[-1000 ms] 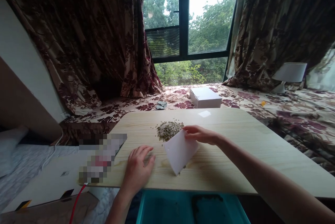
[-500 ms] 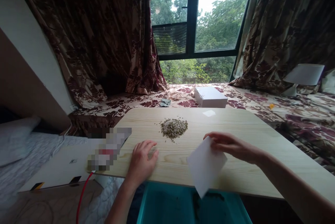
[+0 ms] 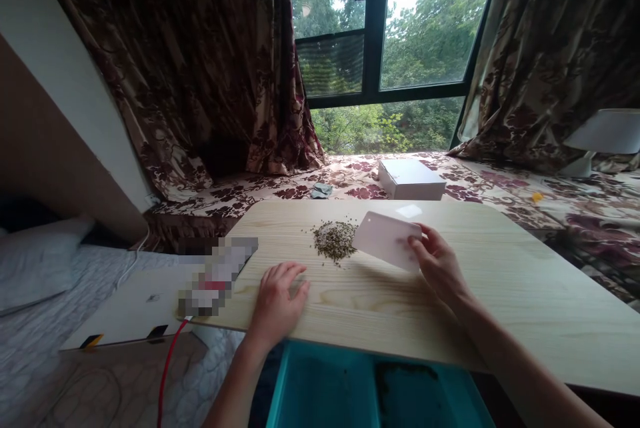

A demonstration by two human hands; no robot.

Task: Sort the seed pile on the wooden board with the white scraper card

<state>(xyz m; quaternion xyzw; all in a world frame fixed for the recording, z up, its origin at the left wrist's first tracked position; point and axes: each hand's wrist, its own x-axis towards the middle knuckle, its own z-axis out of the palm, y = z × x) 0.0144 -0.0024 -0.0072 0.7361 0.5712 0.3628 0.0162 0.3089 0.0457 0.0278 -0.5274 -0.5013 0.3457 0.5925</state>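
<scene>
A loose pile of small greenish-brown seeds or beans, mixed with whitish bits (image 3: 336, 241), lies on the light wooden table (image 3: 340, 308). My right hand (image 3: 436, 260) grips a thin white plastic scraper (image 3: 387, 239) by its right end. The scraper is tilted, and its left edge reaches the right side of the pile; whether it touches the grains I cannot tell. On the table's near left part rests my left hand (image 3: 281, 296), fingers apart and holding nothing, in front of the pile.
Below the table's near edge sits a teal divided bin (image 3: 325, 381), with dark matter in its right compartment. A white box (image 3: 413, 179) and a grey-green cloth (image 3: 321, 191) lie on the window ledge. A red cable (image 3: 167, 365) hangs at the left.
My right hand has turned the scraper from hanging over the near edge up to the pile's right side. My left hand stays on the table. The view has shifted slightly.
</scene>
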